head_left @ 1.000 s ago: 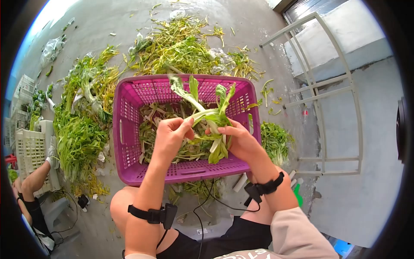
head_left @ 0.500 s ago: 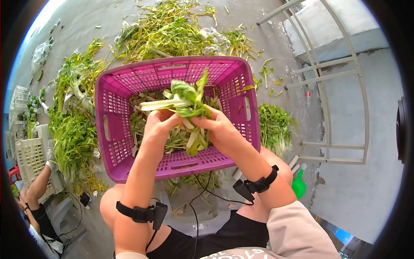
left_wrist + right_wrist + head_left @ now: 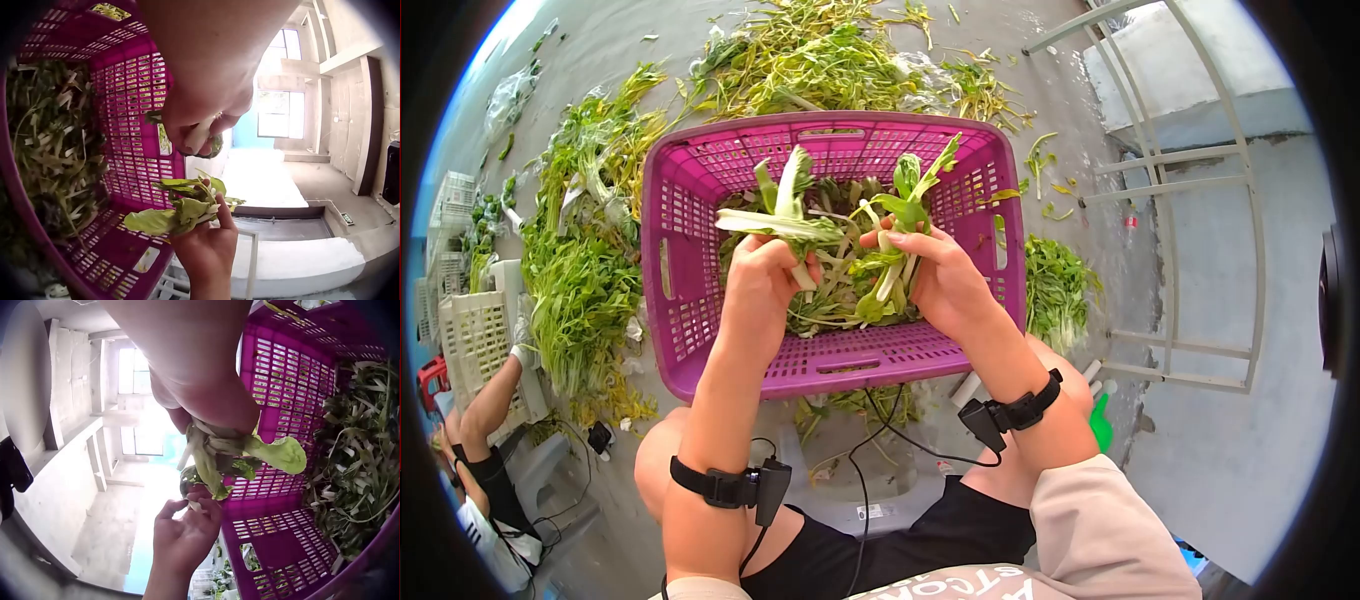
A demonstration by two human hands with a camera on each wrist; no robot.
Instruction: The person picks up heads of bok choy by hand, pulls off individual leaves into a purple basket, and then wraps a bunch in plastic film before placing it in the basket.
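Over a purple plastic basket (image 3: pixel 695 340), both hands hold leafy greens, a little apart from each other. My left hand (image 3: pixel 762 285) grips pale-stalked greens (image 3: pixel 785 205), one thick white stalk pointing left and leaves standing upward. In my right hand (image 3: pixel 945 275) is a small bunch of leafy stems (image 3: pixel 908 212), pinched between thumb and fingers, with leaves up and pale ends hanging down. From the right wrist, that bunch (image 3: pixel 209 456) shows wilted leaves, one broad and yellow-green. Cut stems and leaves (image 3: pixel 356 456) cover the basket's bottom.
Heaps of greens lie on the floor beyond the basket (image 3: pixel 810 65), to its left (image 3: pixel 580 290) and to its right (image 3: pixel 1055 295). A metal frame (image 3: pixel 1165 180) stands at right. Another person's leg (image 3: pixel 485 410) and a cream crate (image 3: pixel 480 325) are at left. Black cables (image 3: pixel 860 470) hang near my knees.
My hands came together over the basket with the greens, then parted. The left now holds a separate pale-stalked piece to the left; the right keeps its bunch.
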